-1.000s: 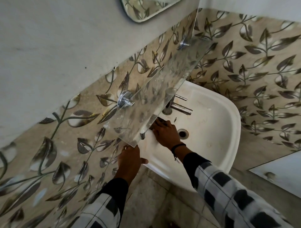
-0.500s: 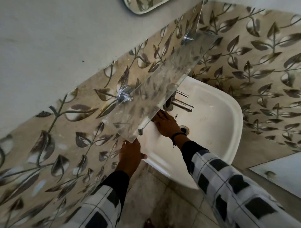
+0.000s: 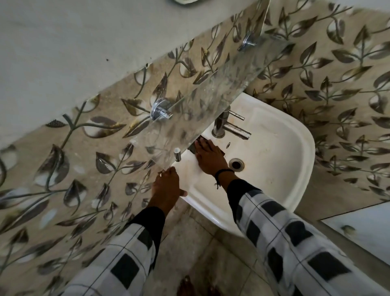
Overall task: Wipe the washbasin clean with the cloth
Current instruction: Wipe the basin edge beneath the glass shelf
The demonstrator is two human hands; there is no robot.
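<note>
The white washbasin [image 3: 280,169] hangs on the leaf-patterned wall, with brownish stains on its rim and bowl. My right hand [image 3: 210,157] lies flat inside the bowl, left of the drain [image 3: 236,164], pressing a dark cloth [image 3: 193,148] against the basin's back-left wall. Only the cloth's edges show around my fingers. My left hand [image 3: 167,188] rests on the basin's front-left rim, fingers spread over the edge. The metal tap [image 3: 230,127] stands just behind my right hand.
A frosted glass shelf [image 3: 211,99] on chrome brackets juts out from the wall above the basin's left side, partly hiding it. A mirror edge [image 3: 183,1] shows at top. Tiled floor [image 3: 211,253] lies below the basin.
My right hand has slid with the cloth toward the basin's back-left corner, closer to the tap. My left hand has stayed on the rim. The view has shifted slightly.
</note>
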